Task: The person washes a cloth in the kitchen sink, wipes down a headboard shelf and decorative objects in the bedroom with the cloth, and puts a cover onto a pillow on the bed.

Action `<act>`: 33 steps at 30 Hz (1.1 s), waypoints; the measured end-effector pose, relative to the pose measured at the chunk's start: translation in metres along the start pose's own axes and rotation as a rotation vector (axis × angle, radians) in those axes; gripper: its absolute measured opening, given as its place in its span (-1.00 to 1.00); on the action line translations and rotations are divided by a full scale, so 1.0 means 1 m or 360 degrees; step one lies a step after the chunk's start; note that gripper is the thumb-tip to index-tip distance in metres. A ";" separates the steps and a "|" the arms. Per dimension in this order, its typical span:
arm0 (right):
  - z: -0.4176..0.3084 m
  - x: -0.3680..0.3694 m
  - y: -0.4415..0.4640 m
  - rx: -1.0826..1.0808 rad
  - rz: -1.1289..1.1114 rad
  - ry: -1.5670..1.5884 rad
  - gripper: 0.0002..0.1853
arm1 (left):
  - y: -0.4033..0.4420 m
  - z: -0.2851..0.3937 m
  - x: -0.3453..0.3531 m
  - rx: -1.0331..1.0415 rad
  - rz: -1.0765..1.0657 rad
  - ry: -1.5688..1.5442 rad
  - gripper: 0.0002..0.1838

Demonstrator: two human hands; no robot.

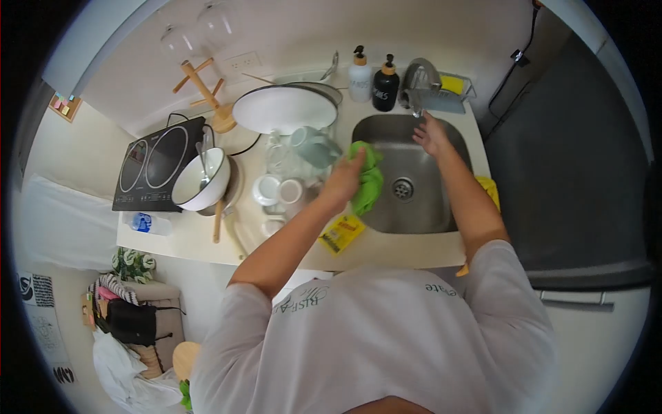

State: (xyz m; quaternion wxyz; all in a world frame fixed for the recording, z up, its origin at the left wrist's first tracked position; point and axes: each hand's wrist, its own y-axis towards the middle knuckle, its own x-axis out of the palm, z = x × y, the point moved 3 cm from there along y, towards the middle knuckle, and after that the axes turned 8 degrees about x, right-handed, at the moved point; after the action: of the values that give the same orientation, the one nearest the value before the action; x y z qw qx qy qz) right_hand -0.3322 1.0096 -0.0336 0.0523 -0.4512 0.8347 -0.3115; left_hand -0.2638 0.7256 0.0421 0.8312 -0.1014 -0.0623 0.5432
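My left hand (343,178) is closed around a bright green cloth (368,181), which hangs at the left rim of the sink. My right hand (431,136) is over the back right of the metal sink (429,215), just below the faucet (420,79). Its fingers are apart and I see nothing held in them; whether they touch the spout I cannot tell. Left of the cloth, a pale green mug (309,143) lies tilted among glasses and white cups (292,191). A yellow packet (342,233) lies at the sink's front left corner.
Soap bottles, one white (360,77) and one black (385,88), stand behind the sink. A yellow sponge (452,85) sits in a rack. Leftward are a large white plate (284,110), a white bowl (201,181) and a cooktop (157,163). A dark fridge (565,165) borders the right.
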 end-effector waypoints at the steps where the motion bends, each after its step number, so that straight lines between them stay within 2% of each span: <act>1: -0.008 -0.002 0.013 0.0092 -0.0086 0.0137 -0.52 | 0.037 -0.016 0.024 0.0124 0.0168 0.0583 -0.41; 3: -0.015 0.007 0.026 0.0119 -0.0263 0.0193 -0.54 | 0.087 -0.037 0.070 0.0207 0.0057 0.0466 -0.40; 5: -0.013 0.006 0.039 0.0074 -0.0340 0.0125 -0.60 | 0.135 -0.074 0.095 0.0025 0.0060 0.0090 -0.48; 9: -0.033 0.009 0.042 0.0030 -0.0348 0.0219 -0.70 | 0.170 -0.080 0.122 -0.0209 -0.0043 -0.0344 -0.66; 12: -0.035 0.009 0.050 0.0126 -0.0435 0.0250 -0.75 | 0.184 -0.065 0.132 -0.0394 -0.0128 -0.0534 -0.77; 15: -0.029 0.004 0.035 0.0221 -0.0523 0.0209 -0.79 | 0.220 -0.085 0.137 -0.0459 -0.0119 -0.0489 -0.81; 17: -0.026 0.005 0.023 0.0209 -0.0535 0.0089 -0.82 | 0.234 -0.097 0.137 -0.0409 -0.0193 -0.0334 -0.78; 20: -0.030 0.015 0.003 0.0046 -0.0752 -0.0448 -0.77 | 0.256 -0.132 0.139 -0.0223 -0.0267 -0.0129 -0.78; 21: -0.038 0.020 -0.007 -0.0035 -0.0672 -0.0708 -0.74 | 0.262 -0.140 0.141 -0.0137 -0.0291 -0.0060 -0.78; 23: -0.050 0.026 -0.020 -0.0161 -0.0497 -0.1231 -0.70 | 0.239 -0.104 0.146 0.0249 -0.0400 0.0207 -0.77; 25: -0.054 0.016 -0.004 -0.0518 -0.0251 -0.1530 -0.66 | 0.226 -0.082 0.150 0.0581 -0.0516 0.0784 -0.74; 26: -0.052 0.009 0.000 -0.0695 -0.0128 -0.1688 -0.63 | 0.233 -0.079 0.151 0.0724 -0.0567 0.1234 -0.72; 27: -0.054 -0.007 0.003 -0.0690 -0.0107 -0.1550 -0.66 | 0.238 -0.070 0.155 0.0891 -0.0597 0.1688 -0.69; 29: -0.062 -0.050 0.011 -0.0688 -0.0079 -0.1274 -0.70 | 0.224 -0.026 0.164 0.0795 -0.0553 0.1821 -0.62; 30: -0.068 -0.064 0.000 -0.0386 -0.0066 -0.1258 -0.65 | 0.212 -0.003 0.167 0.0740 -0.0535 0.1892 -0.59; 32: -0.062 -0.084 0.003 -0.0439 -0.0196 -0.1506 -0.59 | 0.208 0.015 0.169 0.0636 -0.0480 0.1673 -0.56; 33: -0.057 -0.082 -0.005 -0.0374 -0.0203 -0.1466 -0.58 | 0.213 0.017 0.172 0.0594 -0.0473 0.1615 -0.56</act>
State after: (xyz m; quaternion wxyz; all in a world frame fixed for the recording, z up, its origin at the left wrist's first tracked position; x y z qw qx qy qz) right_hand -0.3015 1.0988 -0.0011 0.3462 -0.5955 0.7248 0.0146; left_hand -0.3881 0.9676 0.0070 0.8284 -0.1912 0.4290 0.3052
